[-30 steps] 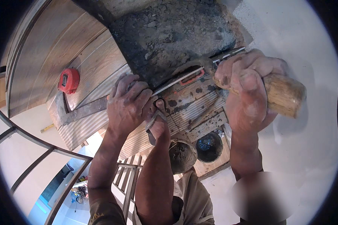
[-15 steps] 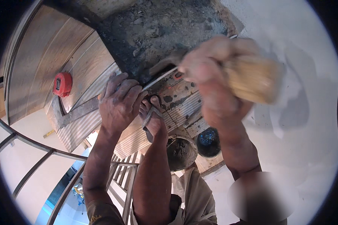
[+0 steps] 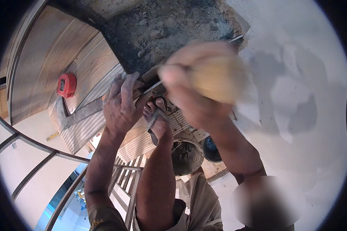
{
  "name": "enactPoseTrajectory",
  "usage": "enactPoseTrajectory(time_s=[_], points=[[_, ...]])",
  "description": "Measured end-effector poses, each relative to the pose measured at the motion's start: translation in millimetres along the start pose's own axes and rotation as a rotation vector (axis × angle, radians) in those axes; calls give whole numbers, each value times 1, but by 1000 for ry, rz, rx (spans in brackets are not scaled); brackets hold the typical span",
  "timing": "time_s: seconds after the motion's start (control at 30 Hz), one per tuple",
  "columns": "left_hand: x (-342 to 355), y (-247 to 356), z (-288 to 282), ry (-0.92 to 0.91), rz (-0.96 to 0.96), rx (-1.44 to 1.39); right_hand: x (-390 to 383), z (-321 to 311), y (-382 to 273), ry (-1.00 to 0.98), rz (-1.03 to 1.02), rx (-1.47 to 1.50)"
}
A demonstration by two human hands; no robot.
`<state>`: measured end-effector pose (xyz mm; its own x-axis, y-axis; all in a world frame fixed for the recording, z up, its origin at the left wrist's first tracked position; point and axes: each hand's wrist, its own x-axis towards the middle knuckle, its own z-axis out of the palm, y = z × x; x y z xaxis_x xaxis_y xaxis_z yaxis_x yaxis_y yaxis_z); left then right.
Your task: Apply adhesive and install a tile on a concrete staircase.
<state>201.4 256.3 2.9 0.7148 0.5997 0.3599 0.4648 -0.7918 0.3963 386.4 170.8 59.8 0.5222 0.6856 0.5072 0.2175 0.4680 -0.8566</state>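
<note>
A thin light-edged strip [image 3: 153, 86] runs slantwise along the near side of a rough dark mortar bed [image 3: 142, 34]. My left hand [image 3: 120, 106] grips its left end between thumb and bent fingers, the index finger lifted and stretched forward. My right hand [image 3: 181, 86], smeared by motion, is closed around a tan, block-like thing [image 3: 219, 79] above the strip. Blur hides what kind of thing it is. The right hand covers the middle of the strip. Under my left wrist side lies a metal carpenter's square [image 3: 83, 115].
A red tape measure [image 3: 66, 85] rests on wood-look tiles [image 3: 46, 57] at left. Below the strip stand a mortar bucket [image 3: 187, 158] and a dark bucket [image 3: 212, 149], near my sandalled foot [image 3: 157, 119]. A metal railing [image 3: 52, 154] curves at lower left; a pale wall [image 3: 297, 127] rises at right.
My right hand has swung left with the tan thing, closer to my left hand. The left index finger has straightened and lifted.
</note>
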Motion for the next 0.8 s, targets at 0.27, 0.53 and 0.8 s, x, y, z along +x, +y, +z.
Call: enactPoseTrajectory(time_s=[0.27, 0.53, 0.8], points=[[5, -3, -3, -78, 2, 1, 8, -1, 7, -62, 9, -115], [5, -8, -7, -155, -27, -69, 14, -2, -6, 93, 146, -68], [7, -10, -3, -119, 29, -56, 32, -26, 8, 2, -33, 121]])
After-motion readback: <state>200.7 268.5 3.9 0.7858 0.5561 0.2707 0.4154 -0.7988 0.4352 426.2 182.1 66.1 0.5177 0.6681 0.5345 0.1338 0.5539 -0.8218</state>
